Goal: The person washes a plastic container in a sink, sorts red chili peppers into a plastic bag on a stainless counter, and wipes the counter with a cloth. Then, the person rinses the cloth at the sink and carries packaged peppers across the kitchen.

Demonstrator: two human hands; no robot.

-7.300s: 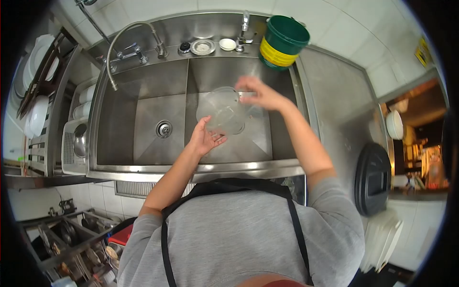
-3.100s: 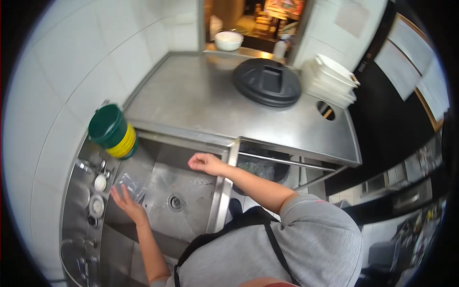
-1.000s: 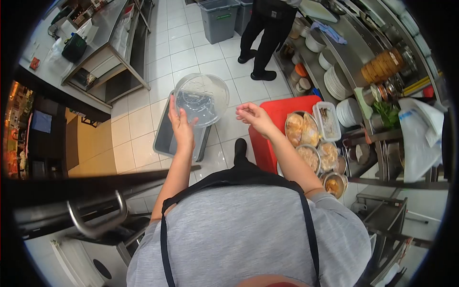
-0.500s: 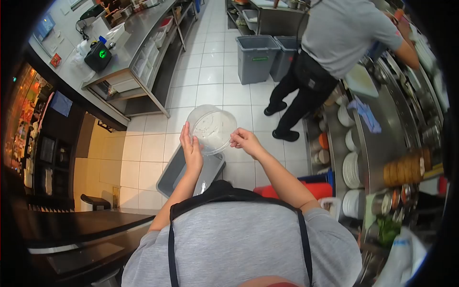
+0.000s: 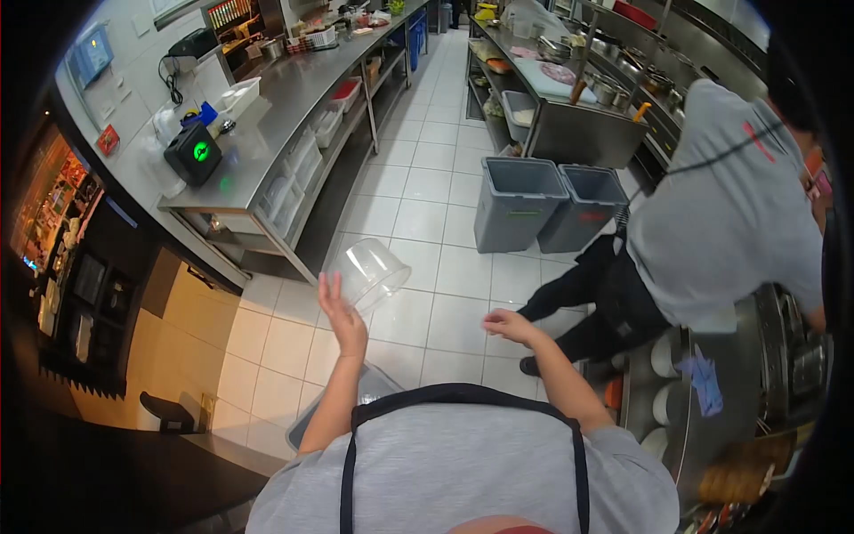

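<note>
A clear round plastic tub (image 5: 372, 270) is tilted on its side in front of me, held at its near left side by my left hand (image 5: 342, 319). Those fingers point up along the wall, slightly blurred; the thumb is mostly hidden. Off to the right, apart from the tub, is my right hand (image 5: 513, 327), its fingers bent and pressed together. Whether anything small is between them is hidden. Below the left forearm, partly covered by my body, a grey bin (image 5: 378, 381) stands on the floor.
Two grey waste bins (image 5: 520, 209) stand ahead by a steel counter. A co-worker (image 5: 712, 222) leans over the right-hand counter, where a blue cloth (image 5: 704, 383) lies. A long steel table (image 5: 294, 98) with a black box (image 5: 193, 151) runs along the left.
My right hand has come off the tub and moved right. The tub has tipped over in my left hand. My view has lifted, showing more aisle.
</note>
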